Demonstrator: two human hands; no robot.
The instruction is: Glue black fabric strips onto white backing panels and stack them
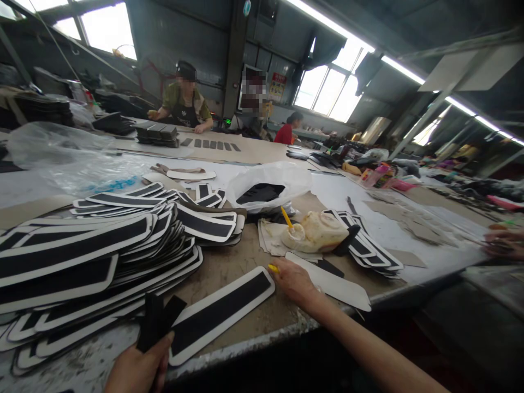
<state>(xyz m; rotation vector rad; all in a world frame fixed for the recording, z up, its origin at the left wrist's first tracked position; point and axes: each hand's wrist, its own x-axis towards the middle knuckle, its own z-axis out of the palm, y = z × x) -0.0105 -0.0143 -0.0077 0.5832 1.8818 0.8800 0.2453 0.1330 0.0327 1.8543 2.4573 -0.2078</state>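
Black strips [149, 323] were pinched in the left hand [139, 364], while the right hand [295, 282] gripped a yellow stick [273, 268] beside a white-bordered panel [223, 314] on the tabletop [268, 319].

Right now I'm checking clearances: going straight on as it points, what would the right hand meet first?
Likely the lone white-edged panel, just ahead of the right hand; height between them is unclear.

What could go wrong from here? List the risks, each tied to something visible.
The right hand might bump the cream-coloured container, where a yellow stick stands, and tip it. The uneven pile of black-and-white pieces could slide toward the left hand. The plain pale strip, lying beside the right forearm near the table edge, might get brushed off.
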